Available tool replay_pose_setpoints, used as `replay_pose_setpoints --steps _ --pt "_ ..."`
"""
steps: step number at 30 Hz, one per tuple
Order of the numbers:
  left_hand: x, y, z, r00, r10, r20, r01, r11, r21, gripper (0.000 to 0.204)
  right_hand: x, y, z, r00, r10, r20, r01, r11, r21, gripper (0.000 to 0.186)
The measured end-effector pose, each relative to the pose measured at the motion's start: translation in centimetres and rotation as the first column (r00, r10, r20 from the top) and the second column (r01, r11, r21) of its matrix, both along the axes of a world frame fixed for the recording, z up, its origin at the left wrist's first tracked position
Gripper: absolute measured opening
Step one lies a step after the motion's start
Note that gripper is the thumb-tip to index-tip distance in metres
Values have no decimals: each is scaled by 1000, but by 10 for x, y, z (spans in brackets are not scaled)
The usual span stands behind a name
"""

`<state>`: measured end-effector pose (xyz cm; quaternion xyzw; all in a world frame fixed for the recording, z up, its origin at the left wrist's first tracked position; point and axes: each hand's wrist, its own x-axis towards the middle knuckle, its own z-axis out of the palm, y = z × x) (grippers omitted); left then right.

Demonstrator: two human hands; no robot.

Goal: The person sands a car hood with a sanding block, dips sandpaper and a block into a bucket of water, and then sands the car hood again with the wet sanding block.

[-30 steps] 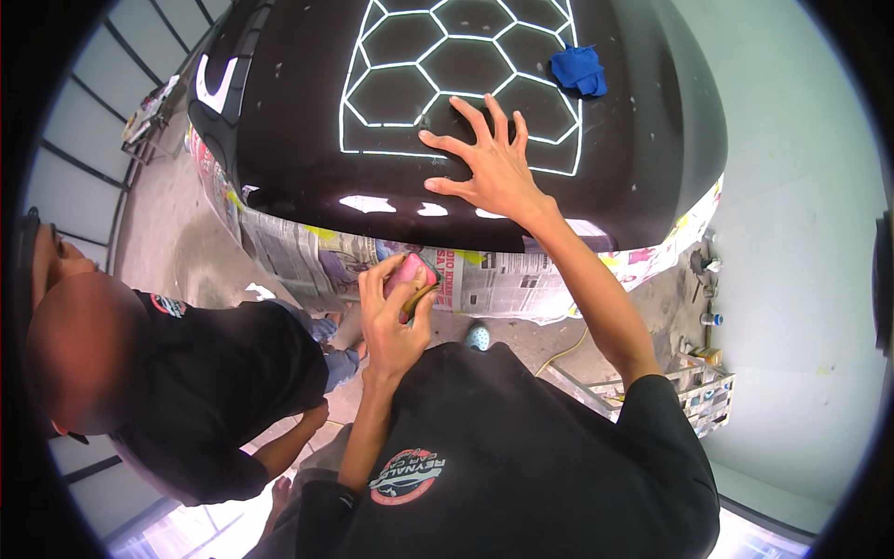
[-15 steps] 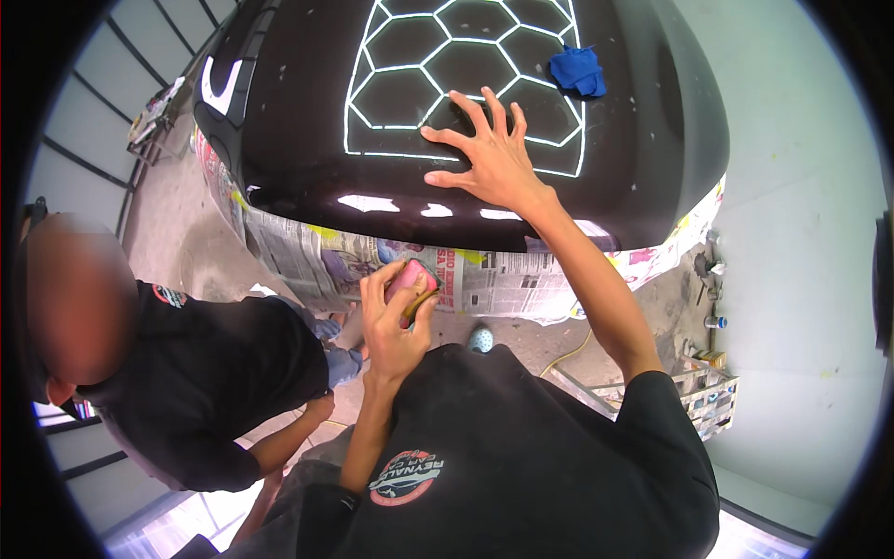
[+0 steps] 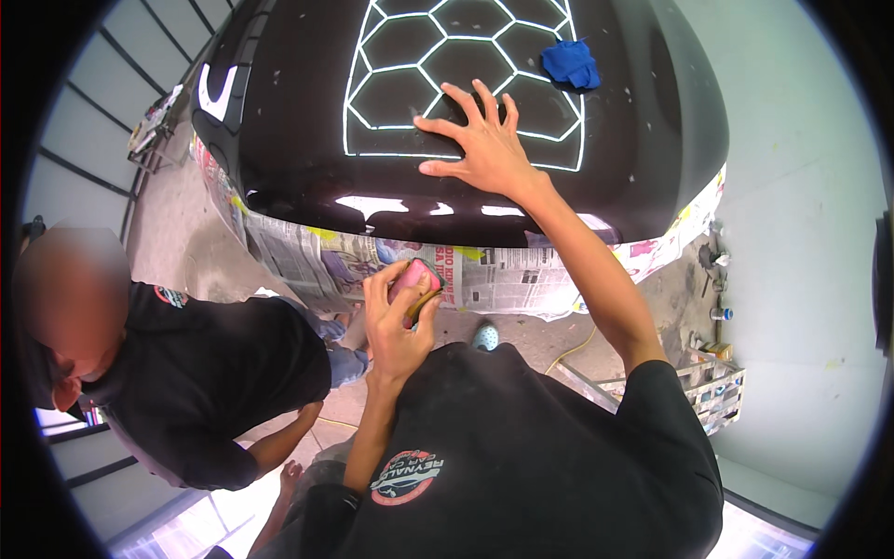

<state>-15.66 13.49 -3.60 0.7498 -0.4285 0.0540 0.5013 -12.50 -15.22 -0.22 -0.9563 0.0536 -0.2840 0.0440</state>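
Note:
My right hand rests with fingers spread on the dark glossy car hood, over the lower part of a white-lined hexagon pattern. Nothing shows in that hand. In front of the hood's near edge, my left hand is closed round a small pink block. Thumb and fingers grip it from the sides; a dark green and yellowish layer shows at its edge. A crumpled blue cloth lies on the hood, beyond and right of my right hand.
Newspaper sheets hang below the hood's edge. Another person in a black shirt stands close on my left. At right are a metal frame, a small can and a pale wall. A cluttered stand is far left.
The view has shifted slightly. Both my hands keep nearly the same pose and place; the blue cloth stays on the hood. A hand at lower left shows more clearly now.

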Motion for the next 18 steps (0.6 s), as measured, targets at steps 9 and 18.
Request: replay_pose_setpoints --steps 9,18 --pt "1 6 -4 1000 29 2 -29 999 42 29 -56 29 23 976 155 -150 -134 981 138 38" --pt "-8 -6 0 1000 -26 1 26 999 30 34 -109 39 86 916 118 -384 -93 992 83 27"
